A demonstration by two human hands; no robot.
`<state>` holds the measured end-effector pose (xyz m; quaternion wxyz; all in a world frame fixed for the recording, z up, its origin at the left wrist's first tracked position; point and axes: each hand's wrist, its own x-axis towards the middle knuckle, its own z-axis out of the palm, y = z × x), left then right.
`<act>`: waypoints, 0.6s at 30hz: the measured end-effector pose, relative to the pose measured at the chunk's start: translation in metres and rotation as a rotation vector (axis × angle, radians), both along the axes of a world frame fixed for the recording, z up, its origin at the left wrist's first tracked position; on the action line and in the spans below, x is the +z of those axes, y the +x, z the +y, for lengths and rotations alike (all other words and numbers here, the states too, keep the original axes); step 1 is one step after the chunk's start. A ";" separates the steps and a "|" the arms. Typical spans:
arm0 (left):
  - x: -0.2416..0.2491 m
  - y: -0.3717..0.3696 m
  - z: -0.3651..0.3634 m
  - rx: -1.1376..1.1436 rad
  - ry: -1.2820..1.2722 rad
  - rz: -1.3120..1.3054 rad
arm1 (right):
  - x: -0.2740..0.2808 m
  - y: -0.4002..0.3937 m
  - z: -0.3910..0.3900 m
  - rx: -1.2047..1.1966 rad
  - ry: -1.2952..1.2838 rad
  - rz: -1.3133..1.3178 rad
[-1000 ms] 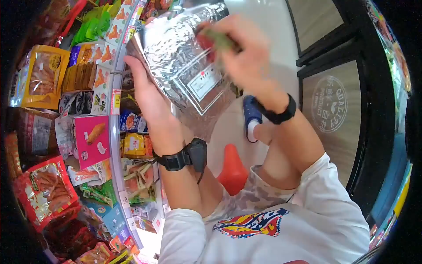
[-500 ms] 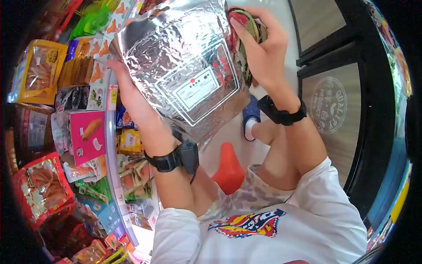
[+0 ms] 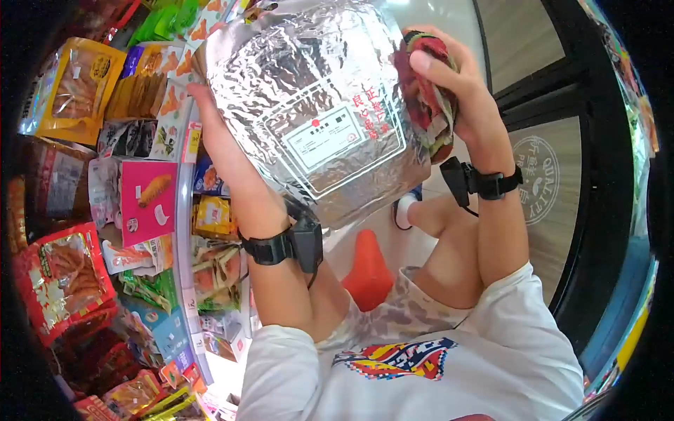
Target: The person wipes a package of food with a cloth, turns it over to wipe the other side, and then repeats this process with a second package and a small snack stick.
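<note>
Item: foil bag (image 3: 319,105), silver, qty. 1 — at 12 o'clock, held up above the lap, printed side w/ white label (image 3: 323,140) facing the wearer, tilted.

Handling (est.): prob. light to moderate wt.; thin film, soft, creases all over; smooth face likely slippery, contents n/a to view. Best hold: both side edges, approx. 9 and 3 o'clock, w/ a palm under the body; pinching the slick face alone is prob. insecure.

L hand (image 3: 221,144): at bag's 9 o'clock, grasping that edge; thumb outside, fingers mostly hidden behind. Forearm rises from 7 o'clock, elbow bent.

R hand (image 3: 474,98): at bag's 2 o'clock, clenched round a crumpled red-and-green bundle (image 3: 430,91) — material unclear, looks soft — right up against the bag's edge. Thumb on near face, pointing to 10 o'clock; forearm rises from 5 o'clock.
</note>
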<state>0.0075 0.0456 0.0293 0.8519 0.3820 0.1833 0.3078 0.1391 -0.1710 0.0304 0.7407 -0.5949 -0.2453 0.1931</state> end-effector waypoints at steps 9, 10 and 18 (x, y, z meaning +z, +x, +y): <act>-0.008 0.010 0.001 -0.067 -0.059 0.002 | -0.012 0.016 -0.001 -0.140 -0.062 0.134; -0.004 0.007 -0.001 -0.157 -0.169 0.010 | -0.011 0.018 -0.002 -0.195 -0.034 0.214; -0.016 0.011 -0.016 -0.425 -0.110 -0.054 | -0.023 0.029 0.001 -0.406 0.005 0.198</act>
